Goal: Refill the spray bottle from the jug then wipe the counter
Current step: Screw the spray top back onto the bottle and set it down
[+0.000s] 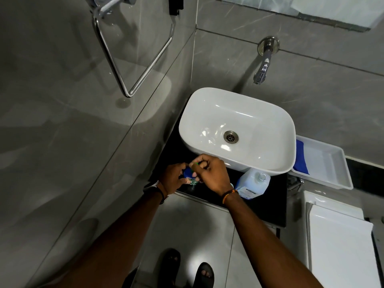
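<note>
A small blue-bodied spray bottle [189, 177] with a label stands on the black counter [268, 206] in front of the white basin. My left hand [173, 178] wraps around its body. My right hand [209, 172] is closed over its top, where a bit of green shows; the spray head is mostly hidden by my fingers. A translucent white jug [252, 182] with an open round mouth stands on the counter just right of my right wrist, under the basin's front rim. A blue cloth [300, 157] lies in a white tray to the right.
The white basin [207, 100] takes up most of the counter, with a chrome wall tap [262, 68] above it. The white tray [328, 163] sits to its right, a white toilet cistern [336, 231] below that. A chrome towel ring [133, 57] hangs on the left wall.
</note>
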